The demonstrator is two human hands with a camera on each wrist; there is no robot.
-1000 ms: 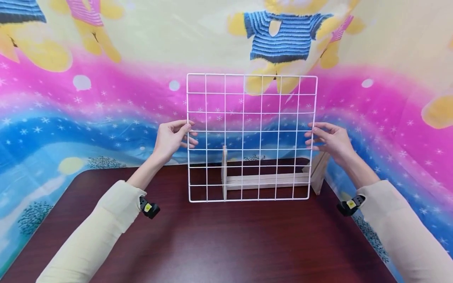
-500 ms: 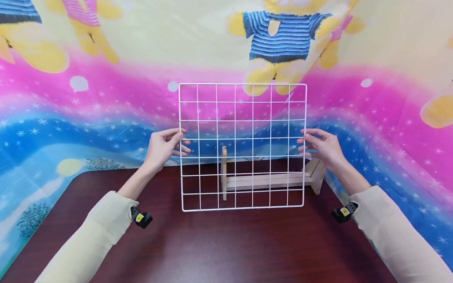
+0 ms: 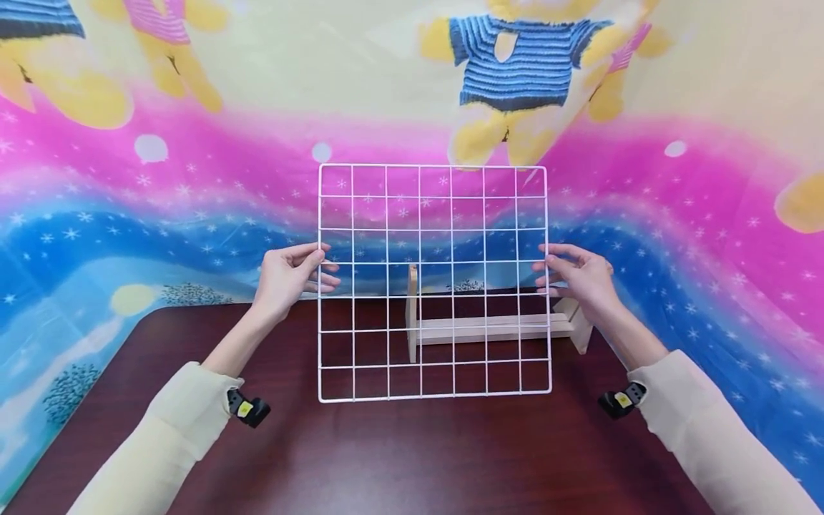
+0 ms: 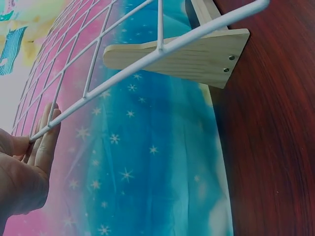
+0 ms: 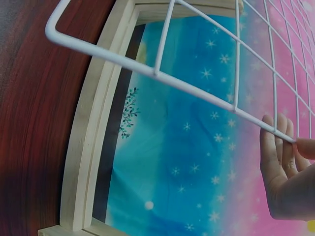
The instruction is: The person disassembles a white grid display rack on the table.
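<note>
A square white wire grid panel (image 3: 434, 262) is held upright above the table, facing me. On its left edge the left hand (image 3: 286, 279) pinches the frame wire between thumb and fingers. The right hand (image 3: 579, 275) pinches the opposite edge at about the same height. Both wrist views show the thumb on one side of the wire and the fingers behind it. Seen through the mesh, a pale wooden rack (image 3: 492, 329) stands on the table farther back. The panel's lower edge hangs in front of the rack.
The dark red-brown table (image 3: 412, 458) reaches back to a patterned cloth backdrop (image 3: 225, 179) that also runs along the right side. In the left wrist view, the rack's end board (image 4: 197, 61) shows two screws.
Both hands have lowered the grid panel and shifted it left, so its bottom edge sits lower in the head view. The wooden rack has stayed in place.
</note>
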